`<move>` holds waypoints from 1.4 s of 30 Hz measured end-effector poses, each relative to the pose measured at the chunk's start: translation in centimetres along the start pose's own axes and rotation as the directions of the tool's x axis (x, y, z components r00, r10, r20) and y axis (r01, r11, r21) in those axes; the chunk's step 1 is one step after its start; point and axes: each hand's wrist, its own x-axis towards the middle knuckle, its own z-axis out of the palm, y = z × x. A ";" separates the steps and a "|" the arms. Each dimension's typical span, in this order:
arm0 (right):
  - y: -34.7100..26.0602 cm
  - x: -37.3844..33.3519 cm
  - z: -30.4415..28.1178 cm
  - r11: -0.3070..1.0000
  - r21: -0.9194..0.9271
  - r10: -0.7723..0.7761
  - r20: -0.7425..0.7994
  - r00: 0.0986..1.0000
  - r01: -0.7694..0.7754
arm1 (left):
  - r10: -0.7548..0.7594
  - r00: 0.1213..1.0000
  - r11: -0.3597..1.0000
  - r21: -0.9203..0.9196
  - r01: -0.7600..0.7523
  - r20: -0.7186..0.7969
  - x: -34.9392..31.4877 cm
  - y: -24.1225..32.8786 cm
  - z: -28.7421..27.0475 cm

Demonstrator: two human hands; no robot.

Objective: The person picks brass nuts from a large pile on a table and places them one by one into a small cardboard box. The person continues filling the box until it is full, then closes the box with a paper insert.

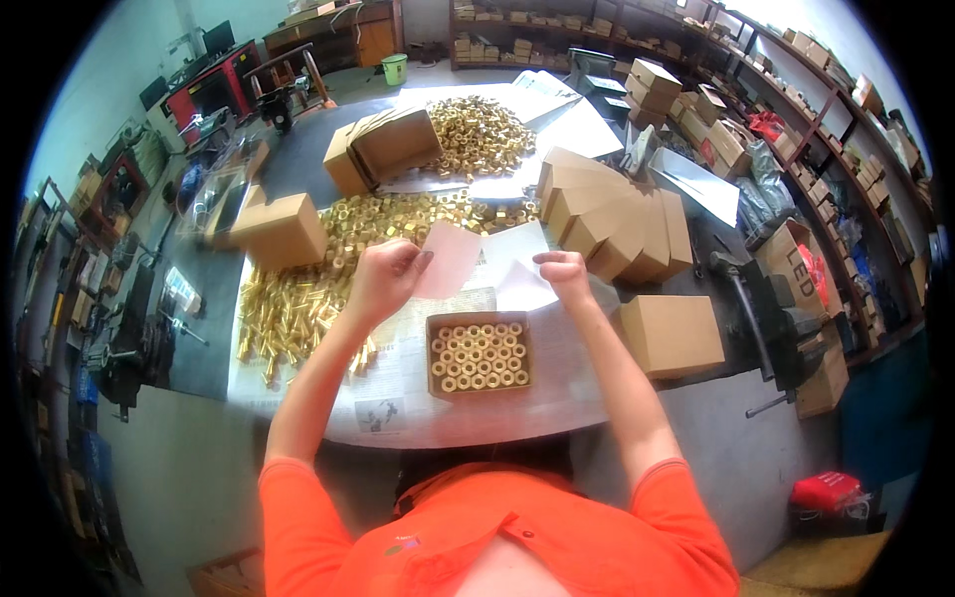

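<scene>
My left hand (386,277) is closed on a pinkish paper sheet (450,259), pinched at its left edge. Between the fingers of my right hand (564,273) is a white paper sheet (523,289), held by its right side. Both sheets are raised above the table just beyond an open cardboard box (481,394). Inside that box, brass nuts (479,350) stand in neat rows with their holes facing up. Loose brass nuts (368,221) and long brass fittings (284,316) lie heaped beside and beyond my left hand.
Flattened brown cartons (617,214) fan out past my right hand, with a closed carton (671,335) nearer. Another carton (282,231) stands at left, and a tipped carton (383,149) near a far brass heap (482,134). Vises (766,318) line the table's right edge; newspaper (398,383) covers the table.
</scene>
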 end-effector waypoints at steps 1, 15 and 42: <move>0.1 0.4 -0.1 0.978 -0.207 -0.006 -0.039 0.999 -0.002 | 0.017 1.000 1.000 0.019 -0.017 -0.012 0.0 0.5 -0.5; -3.4 -7.3 0.8 0.691 0.722 -0.324 0.371 0.870 -0.050 | -0.137 0.986 0.805 -0.591 0.057 -0.091 -3.2 5.3 -3.1; -2.2 -13.2 0.9 0.905 -0.304 -0.246 0.194 0.950 0.297 | -0.564 0.760 0.616 -0.450 0.647 0.323 -10.6 1.2 3.8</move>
